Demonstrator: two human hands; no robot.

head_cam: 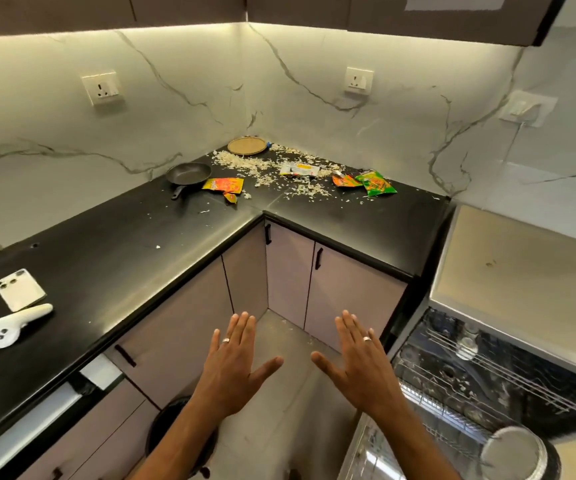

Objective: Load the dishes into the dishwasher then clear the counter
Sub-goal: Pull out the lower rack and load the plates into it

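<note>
My left hand [232,365] and my right hand [362,365] hover side by side over the floor, fingers straight and spread, holding nothing. A small black frying pan [188,173] and a round tan plate [247,145] sit far back in the corner of the black counter [113,258]. Torn snack wrappers, orange [223,185] and green [376,182], lie among scattered pale flakes [262,166]. At the lower right the dishwasher [487,368] stands open, its wire rack showing. A silver round dish [510,452] sits at the bottom right.
A white phone [19,289] and a white handled gadget [14,327] lie on the counter's left end. Pale cabinet doors [348,292] with black handles line the corner below. A dark round bin [175,434] stands on the floor under my left forearm. Wall sockets dot the marble backsplash.
</note>
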